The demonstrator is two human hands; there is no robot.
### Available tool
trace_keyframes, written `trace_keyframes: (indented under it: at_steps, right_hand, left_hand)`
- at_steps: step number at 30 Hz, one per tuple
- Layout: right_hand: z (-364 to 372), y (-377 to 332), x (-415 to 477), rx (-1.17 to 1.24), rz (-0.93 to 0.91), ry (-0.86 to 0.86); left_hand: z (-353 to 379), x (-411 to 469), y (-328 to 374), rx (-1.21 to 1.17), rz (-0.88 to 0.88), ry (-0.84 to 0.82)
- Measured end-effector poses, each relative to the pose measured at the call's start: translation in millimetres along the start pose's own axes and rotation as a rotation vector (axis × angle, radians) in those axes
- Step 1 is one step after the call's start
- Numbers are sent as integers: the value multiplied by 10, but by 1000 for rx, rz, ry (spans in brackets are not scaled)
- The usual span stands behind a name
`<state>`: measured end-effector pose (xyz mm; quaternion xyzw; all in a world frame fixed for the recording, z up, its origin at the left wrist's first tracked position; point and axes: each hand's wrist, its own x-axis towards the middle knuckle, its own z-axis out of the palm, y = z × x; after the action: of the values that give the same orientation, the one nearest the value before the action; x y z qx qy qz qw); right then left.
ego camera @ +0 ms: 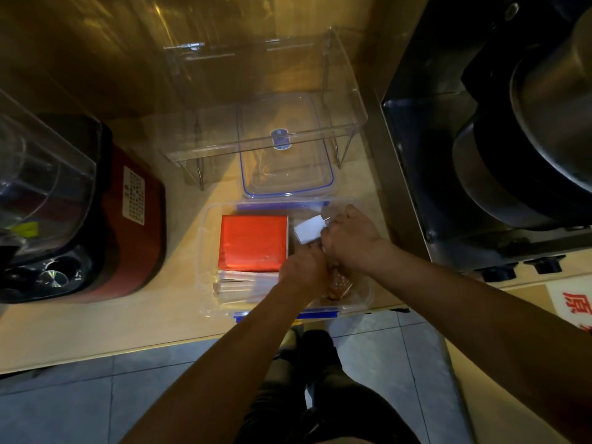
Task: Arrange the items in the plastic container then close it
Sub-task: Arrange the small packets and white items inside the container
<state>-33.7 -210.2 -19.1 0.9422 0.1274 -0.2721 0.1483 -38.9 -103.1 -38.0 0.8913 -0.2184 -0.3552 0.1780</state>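
Together both hands sit inside the right half of the plastic container (205, 251) near the front edge of the counter (96, 328), beside an orange box (253, 241): the right hand (349, 238) curls round a white block (309, 230), the left hand (302, 267) curls at its lower corner, grip unclear.

The plastic container (205, 251) sits at the centre of the frame on the counter (96, 325), near its lower edge. In its left half a box (253, 241) lies on a stack of flat packets (237, 283). In its right half is a small block (309, 230), gripped by the right hand (350, 241), with the left hand (302, 267) just below. The lid (288, 174) lies directly above the container, partly under a clear stand (266, 100). An appliance (128, 235) stands at left and a metal machine (448, 171) at right.
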Motion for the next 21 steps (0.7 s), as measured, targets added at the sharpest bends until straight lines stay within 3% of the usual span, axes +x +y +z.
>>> trace_keyframes:
  at_steps: [3,7,12,17,19,21]
  right_hand:
    - [9,42,-61,94,-45,55]
    - [21,8,-34,-25,-38,65]
    - [-13,47,21,200,-33,-10]
    - [-18,139,-4,220,-101,60]
    - [-18,169,-13,178,-139,50]
    - [-30,169,-6,232,-130,19]
  left_hand:
    - [27,-7,5,-6,33,-37]
    - [63,-38,-3,-113,-19,11]
    - [-26,-67,20,-149,-120,104]
    - [-190,-71,103,-631,-199,114]
    - [-228,-69,111,-726,-165,152]
    - [-226,-36,90,-765,-259,153]
